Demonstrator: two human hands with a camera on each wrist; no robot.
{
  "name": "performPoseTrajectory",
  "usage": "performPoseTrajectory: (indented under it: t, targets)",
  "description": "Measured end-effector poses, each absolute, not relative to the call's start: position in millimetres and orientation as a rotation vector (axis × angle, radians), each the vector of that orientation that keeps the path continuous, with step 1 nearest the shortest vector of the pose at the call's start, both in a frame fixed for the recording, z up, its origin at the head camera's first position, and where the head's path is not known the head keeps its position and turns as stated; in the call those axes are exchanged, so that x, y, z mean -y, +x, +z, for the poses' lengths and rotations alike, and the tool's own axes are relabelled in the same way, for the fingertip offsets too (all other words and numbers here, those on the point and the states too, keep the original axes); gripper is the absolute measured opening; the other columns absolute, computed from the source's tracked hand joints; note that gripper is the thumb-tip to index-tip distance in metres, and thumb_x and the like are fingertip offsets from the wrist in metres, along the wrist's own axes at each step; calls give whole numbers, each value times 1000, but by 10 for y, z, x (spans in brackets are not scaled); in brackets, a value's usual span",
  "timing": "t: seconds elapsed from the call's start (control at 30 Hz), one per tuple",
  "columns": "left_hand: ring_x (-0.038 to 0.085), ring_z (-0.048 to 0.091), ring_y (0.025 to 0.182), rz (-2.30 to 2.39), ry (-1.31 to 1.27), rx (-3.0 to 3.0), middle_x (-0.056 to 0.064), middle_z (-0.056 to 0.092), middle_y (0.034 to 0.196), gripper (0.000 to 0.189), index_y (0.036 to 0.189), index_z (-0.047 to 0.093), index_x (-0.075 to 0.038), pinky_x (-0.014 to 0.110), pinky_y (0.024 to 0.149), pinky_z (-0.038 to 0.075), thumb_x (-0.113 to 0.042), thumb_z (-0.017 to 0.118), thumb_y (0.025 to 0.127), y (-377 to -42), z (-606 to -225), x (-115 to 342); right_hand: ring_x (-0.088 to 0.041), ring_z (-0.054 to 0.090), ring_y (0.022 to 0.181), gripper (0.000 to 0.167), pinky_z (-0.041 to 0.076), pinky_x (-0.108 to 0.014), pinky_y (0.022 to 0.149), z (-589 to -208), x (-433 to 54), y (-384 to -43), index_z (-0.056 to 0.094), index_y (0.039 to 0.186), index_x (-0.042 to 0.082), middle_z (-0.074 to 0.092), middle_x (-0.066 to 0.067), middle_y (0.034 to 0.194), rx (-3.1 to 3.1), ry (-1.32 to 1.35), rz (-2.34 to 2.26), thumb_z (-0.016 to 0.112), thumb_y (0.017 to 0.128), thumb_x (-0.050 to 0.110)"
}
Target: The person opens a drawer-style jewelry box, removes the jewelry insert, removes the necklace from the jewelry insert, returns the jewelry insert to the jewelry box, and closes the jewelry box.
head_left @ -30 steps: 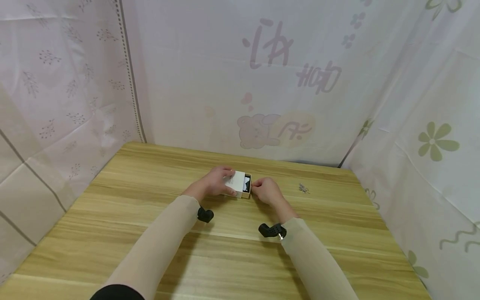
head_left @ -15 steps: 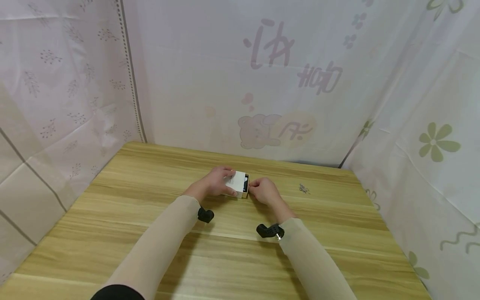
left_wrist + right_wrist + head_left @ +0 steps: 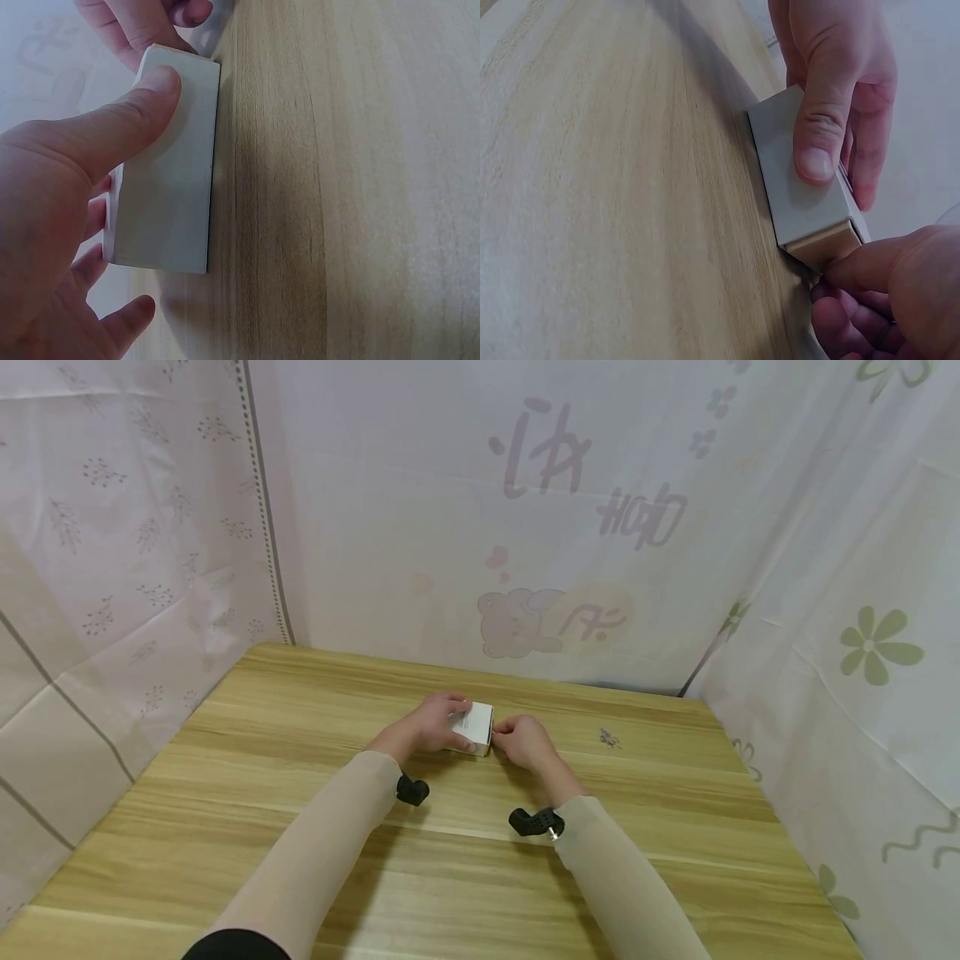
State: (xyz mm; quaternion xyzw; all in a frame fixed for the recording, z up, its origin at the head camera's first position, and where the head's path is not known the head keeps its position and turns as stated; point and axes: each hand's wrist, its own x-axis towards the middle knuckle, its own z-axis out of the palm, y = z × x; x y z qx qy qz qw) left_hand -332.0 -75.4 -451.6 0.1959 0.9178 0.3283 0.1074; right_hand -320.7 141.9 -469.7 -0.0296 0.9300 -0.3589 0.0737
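A small white sliding box (image 3: 474, 727) lies on the wooden table. My left hand (image 3: 431, 722) grips its sleeve from the left, with the thumb (image 3: 142, 112) along one side and the other fingers beyond it. At the box's right end, my right hand (image 3: 525, 742) has its fingers bent, and a fingertip presses on the tan end of the inner drawer (image 3: 823, 244). The drawer sits almost flush with the sleeve, so its contents are hidden. I cannot tell whether the right fingertips also pinch something at the drawer's end.
A little heap of small metallic pieces (image 3: 609, 738) lies on the table (image 3: 450, 877) to the right of the hands. Patterned cloth (image 3: 390, 527) hangs behind the far table edge and at both sides.
My right hand has moved left and the drawer has slid into the sleeve, covering the dark and white contents seen earlier. The left hand has kept its hold in place.
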Motion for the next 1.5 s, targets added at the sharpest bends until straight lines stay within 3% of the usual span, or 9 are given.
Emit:
performPoseTrajectory:
  t: [0.47,0.83,1.1,1.3,1.37,1.5]
  targets:
    - [38,33,164,951,573,-2689,12,39,176,90,166,49,-10,54,135,29,-38,92,92,-3340,-4518,712,-15,67,82,23,51,-26,77,-4645,-1420,-3170,81,121,2,79,-7,95,-2804,-113,-1037,70,107,17]
    - [40,38,162,937,537,-2714,18,40,176,90,164,49,-3,52,134,32,-30,93,91,-3465,-4484,764,-17,67,85,24,54,-32,81,-4629,-1653,-3125,79,121,5,78,-8,100,-2800,-72,-1034,69,106,21]
    - [42,35,164,840,584,-2750,21,36,177,86,164,48,-2,53,133,33,-32,89,95,-3611,-4458,740,-16,67,80,25,52,-28,74,-4607,-1709,-3115,79,121,6,78,-9,100,-2795,-71,-1034,69,107,23]
    - [46,21,168,807,568,-2785,22,36,177,83,163,50,-3,56,137,22,-32,88,96,-3709,-4461,706,-16,67,78,22,49,-26,68,-4582,-1672,-3072,80,118,5,77,-9,100,-2782,-77,-1065,70,106,20]
    - [46,22,168,779,563,-2803,21,38,176,82,162,51,-4,57,137,24,-34,88,96,-3729,-4469,698,-16,67,77,22,49,-26,66,-4579,-1661,-3062,80,118,5,78,-9,100,-2778,-79,-1068,70,106,20]
    - [45,17,170,750,572,-2835,20,27,181,91,167,44,-6,61,136,20,-42,86,96,-3733,-4474,708,-16,67,77,22,49,-25,66,-4583,-1663,-3054,80,118,6,77,-8,101,-2775,-63,-1081,71,107,22]
